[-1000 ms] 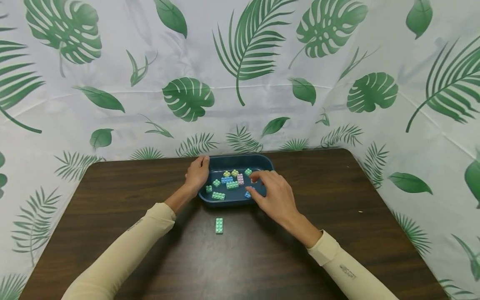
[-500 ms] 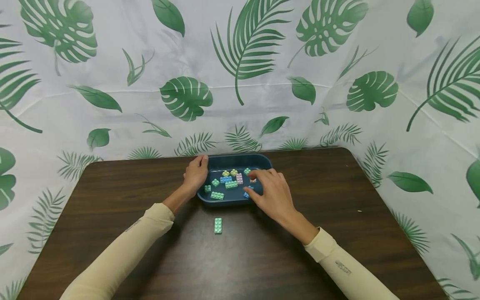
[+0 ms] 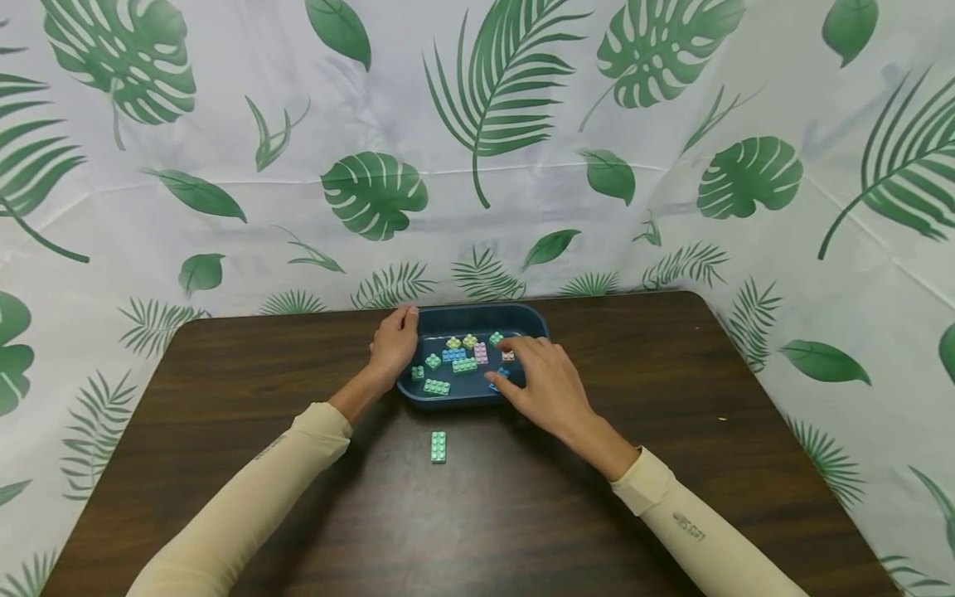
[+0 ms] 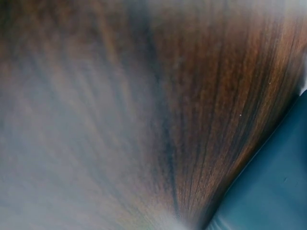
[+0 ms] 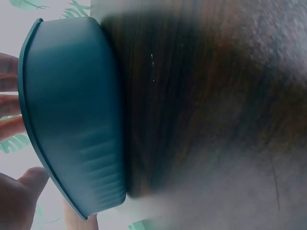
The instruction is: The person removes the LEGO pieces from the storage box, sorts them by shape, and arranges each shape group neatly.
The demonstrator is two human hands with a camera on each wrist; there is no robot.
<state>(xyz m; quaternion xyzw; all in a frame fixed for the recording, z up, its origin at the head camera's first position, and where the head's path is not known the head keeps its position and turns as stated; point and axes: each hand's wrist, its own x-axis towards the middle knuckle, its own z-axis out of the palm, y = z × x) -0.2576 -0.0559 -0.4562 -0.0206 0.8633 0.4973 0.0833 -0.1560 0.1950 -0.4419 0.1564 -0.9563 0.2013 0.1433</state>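
Okay, left hand (image 3: 394,344) grips blue tray (image 3: 481,315) near table's (image 3: 477,531) far edge; right hand (image 3: 548,385) loose, fingers parted, over bricks (image 3: 464,366).

Rightmost blue brick (image 3: 504,373): partly hidden | left-wrist tabletop (image 4: 72,129): partly blurred

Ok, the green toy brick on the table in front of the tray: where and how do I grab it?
Probably best from above, pinching the green eight-stud brick by its two long sides, around mid-length. It lies flat, studs up, its length running toward the blue tray, so those sides face left and right with bare table beside them.
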